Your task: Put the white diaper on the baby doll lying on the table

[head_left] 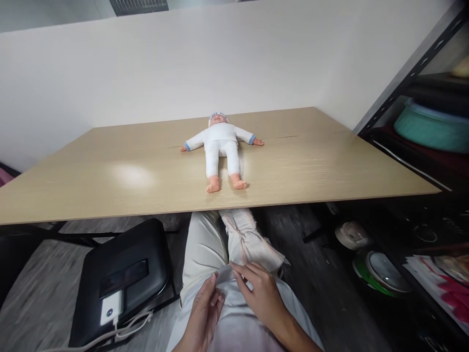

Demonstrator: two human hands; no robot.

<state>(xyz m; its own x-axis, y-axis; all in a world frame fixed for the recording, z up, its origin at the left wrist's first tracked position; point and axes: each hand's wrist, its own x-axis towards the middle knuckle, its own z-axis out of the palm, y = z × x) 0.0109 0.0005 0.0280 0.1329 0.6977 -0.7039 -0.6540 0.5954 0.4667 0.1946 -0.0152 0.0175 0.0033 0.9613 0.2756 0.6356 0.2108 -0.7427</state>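
A pale, folded item that looks like a disposable diaper (249, 239) lies across my right thigh, just beyond my fingers. Over my lap, my left hand (207, 308) has its fingers curled in, with the thumb up against a pale edge. My right hand (256, 288) faces it, thumb and forefinger drawn together at the same whitish edge. Whether that edge is shirt hem or a separate piece, I cannot make out. On the table, a baby doll (222, 139) in white clothes and a printed cap lies on its back, arms spread, feet towards me.
The wooden table (330, 161) stands before my knees, against a white wall. To my left, a black stool (146, 249) bears a dark phone (124, 278) and a white device (111, 308) with a cable. Shelves at right hold a teal basin (432, 127); containers sit below.
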